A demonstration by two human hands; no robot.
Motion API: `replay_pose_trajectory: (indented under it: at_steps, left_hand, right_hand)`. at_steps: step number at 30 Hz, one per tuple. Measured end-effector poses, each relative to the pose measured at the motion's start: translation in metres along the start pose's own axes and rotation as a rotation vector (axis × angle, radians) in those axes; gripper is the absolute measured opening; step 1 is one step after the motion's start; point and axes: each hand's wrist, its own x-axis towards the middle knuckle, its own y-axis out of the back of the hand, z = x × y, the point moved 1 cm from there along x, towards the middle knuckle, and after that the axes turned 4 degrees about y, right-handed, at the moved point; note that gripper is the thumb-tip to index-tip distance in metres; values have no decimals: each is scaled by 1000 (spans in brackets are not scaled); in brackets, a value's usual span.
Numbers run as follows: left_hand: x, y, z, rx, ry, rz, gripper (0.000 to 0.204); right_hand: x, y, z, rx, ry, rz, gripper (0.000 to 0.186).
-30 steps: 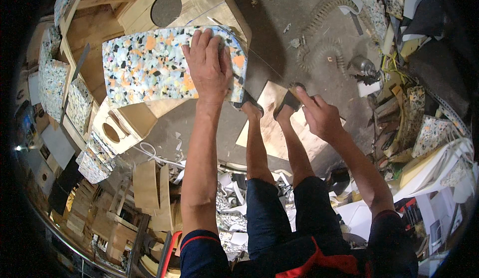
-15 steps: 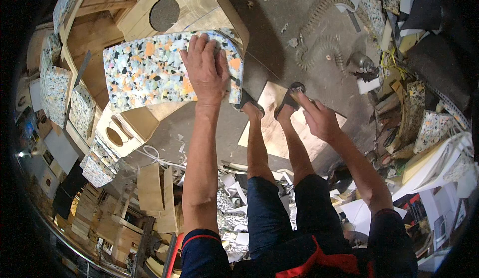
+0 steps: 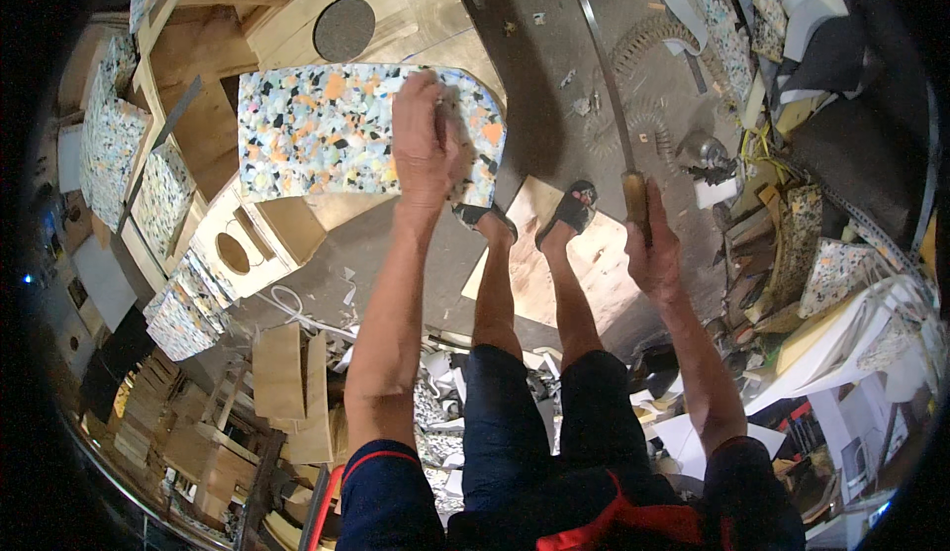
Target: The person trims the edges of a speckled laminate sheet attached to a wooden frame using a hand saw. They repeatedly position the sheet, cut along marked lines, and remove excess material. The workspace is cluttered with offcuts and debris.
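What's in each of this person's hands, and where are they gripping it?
The right hand grips a long knife by its wooden handle. The left hand presses flat on the speckled foam slab, near its right end.

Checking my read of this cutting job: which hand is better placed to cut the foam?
Right. The right hand holds the long knife by its handle, blade raised beside the foam. The left hand lies flat on the foam, steadying it.

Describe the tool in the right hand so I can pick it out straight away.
Start at the speckled foam sheet under the left hand, then look right past the sandalled feet. The right hand holds a long knife by its brown wooden handle; its thin grey blade is the only long straight metal strip pointing up over the floor.
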Motion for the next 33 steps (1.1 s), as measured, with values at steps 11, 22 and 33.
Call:
replay_pose_trajectory:
  at_steps: [11, 22, 33]
  left_hand:
    - [77, 101, -37, 692, -56, -634, 70]
    - [55, 315, 58, 440, -97, -372, 57]
    - [65, 673, -85, 1080, 174, -61, 52]
  right_hand:
    - [-66, -38, -27, -24, -38, 64, 62]
    - [-29, -62, -167, 247, -250, 56, 62]
    - [97, -117, -237, -6, -51, -104, 55]
